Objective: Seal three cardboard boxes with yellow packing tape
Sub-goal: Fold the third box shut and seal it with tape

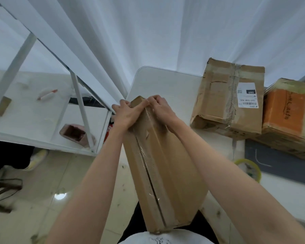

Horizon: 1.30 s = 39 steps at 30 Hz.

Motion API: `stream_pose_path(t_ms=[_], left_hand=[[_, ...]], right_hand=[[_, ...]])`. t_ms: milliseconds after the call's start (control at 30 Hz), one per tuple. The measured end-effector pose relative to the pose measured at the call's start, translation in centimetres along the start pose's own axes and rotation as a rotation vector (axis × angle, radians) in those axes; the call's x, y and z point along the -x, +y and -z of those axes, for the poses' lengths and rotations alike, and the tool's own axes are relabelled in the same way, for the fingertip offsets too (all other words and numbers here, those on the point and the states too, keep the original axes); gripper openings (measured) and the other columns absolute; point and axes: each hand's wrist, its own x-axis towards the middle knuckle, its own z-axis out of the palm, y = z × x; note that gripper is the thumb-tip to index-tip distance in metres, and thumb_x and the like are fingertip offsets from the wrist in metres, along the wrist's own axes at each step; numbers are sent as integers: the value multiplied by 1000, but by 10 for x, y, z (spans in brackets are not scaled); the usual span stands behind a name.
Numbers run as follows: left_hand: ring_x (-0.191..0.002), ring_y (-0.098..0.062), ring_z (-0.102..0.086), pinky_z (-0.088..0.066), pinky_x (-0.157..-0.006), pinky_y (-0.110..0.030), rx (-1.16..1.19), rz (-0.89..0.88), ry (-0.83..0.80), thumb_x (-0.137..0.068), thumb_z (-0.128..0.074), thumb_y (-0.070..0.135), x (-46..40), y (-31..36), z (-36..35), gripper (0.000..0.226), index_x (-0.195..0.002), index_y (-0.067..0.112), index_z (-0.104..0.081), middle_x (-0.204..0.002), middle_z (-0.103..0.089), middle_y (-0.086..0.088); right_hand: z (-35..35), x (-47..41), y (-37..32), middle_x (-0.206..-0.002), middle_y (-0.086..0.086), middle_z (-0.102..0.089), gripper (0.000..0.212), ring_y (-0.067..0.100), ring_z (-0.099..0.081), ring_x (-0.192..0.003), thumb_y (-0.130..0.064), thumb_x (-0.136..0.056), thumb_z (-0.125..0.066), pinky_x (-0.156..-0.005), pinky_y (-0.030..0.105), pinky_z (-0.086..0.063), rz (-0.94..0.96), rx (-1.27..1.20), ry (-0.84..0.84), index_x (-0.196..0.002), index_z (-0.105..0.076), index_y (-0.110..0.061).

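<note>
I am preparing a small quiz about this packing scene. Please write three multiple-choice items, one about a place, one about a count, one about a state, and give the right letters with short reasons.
1. Where does the yellow tape roll lie?
A) on the white table, right of the long box
B) on the labelled box
C) on the floor

2. How many cardboard boxes show?
A) one
B) three
C) five

3. What are both hands doing?
A) hanging free
B) pressing on the far end of the long box
C) holding the tape roll

Answers:
1 A: the roll rests on the table beside the long box.
2 B: the long box, the labelled box and the orange-topped box.
3 B: the left hand and right hand lie on that box's far end.
</note>
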Motion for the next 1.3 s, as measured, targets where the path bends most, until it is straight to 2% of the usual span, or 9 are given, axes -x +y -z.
stream_pose_path(t_ms=[200, 367, 567, 700, 833, 900, 1033, 1167, 1300], left_hand=[[-109, -18, -60, -52, -89, -37, 106, -116, -300, -76, -69, 72, -20, -19, -3, 71, -127, 26, -52, -121, -59, 1], [-109, -19, -63, -53, -97, -42, 159, -193, -353, -82, -65, 63, -33, -25, -15, 55, -121, 25, -55, -117, -62, -3], [-112, -31, -64, -49, -104, -53, 184, -200, -398, -76, -67, 61, -51, -41, -6, 64, -122, 17, -56, -121, -64, -15], [-106, -23, -61, -45, -96, -40, 203, -207, -449, -73, -65, 61, -58, -49, 0, 79, -129, 9, -51, -129, -57, -20], [-116, -32, -60, -44, -107, -50, 222, -213, -469, -73, -65, 61, -63, -52, 0, 78, -131, 10, -51, -130, -58, -18], [-119, -34, -59, -43, -110, -55, 274, -182, -454, -73, -66, 59, -64, -55, -2, 77, -130, 11, -51, -129, -58, -17], [-111, -27, -64, -46, -108, -55, 296, -183, -457, -74, -66, 57, -64, -49, -9, 67, -125, 15, -55, -120, -62, -12], [-114, -25, -65, -49, -105, -52, 307, -202, -496, -80, -64, 58, -68, -49, -11, 65, -128, 16, -57, -124, -63, -12], [-117, -33, -59, -39, -110, -59, 291, -139, -538, -79, -64, 61, -82, -77, -4, 74, -131, 10, -51, -131, -56, -22]], right_hand=[[-8, 2, 16, -109, 0, -45, 49, 22, -46, -108, -57, -105, -29, -103, 44, -30, 94, 205, 242, -117, -61, -22], [-19, -14, 31, -101, 4, -50, 48, 25, -50, -97, -60, -102, -30, -89, 40, -30, 203, 456, 426, -102, -55, -18], [-16, -31, 58, -107, 2, -53, 42, 22, -50, -99, -57, -103, -34, -88, 40, -32, 228, 515, 421, -115, -52, -21], [18, -31, 108, -115, 5, -58, 49, 24, -53, -107, -59, -102, -32, -94, 42, -35, 123, 511, 446, -120, -55, -20], [48, -25, 143, -111, 6, -60, 53, 27, -57, -106, -59, -101, -27, -81, 38, -44, 51, 452, 473, -117, -54, -16], [42, -22, 135, -111, 7, -62, 55, 27, -57, -105, -58, -101, -27, -86, 38, -43, 58, 449, 516, -117, -55, -14], [-17, -17, 77, -133, 2, -59, 50, 20, -49, -129, -56, -104, -34, -120, 50, -23, 203, 432, 412, -131, -53, -18], [-51, -25, 53, -136, -1, -56, 50, 18, -45, -134, -55, -103, -27, -124, 51, -14, 290, 479, 374, -134, -50, -24], [-15, -20, 106, -120, 0, -64, 52, 20, -53, -123, -56, -102, -23, -122, 48, -18, 175, 529, 410, -124, -54, -20]])
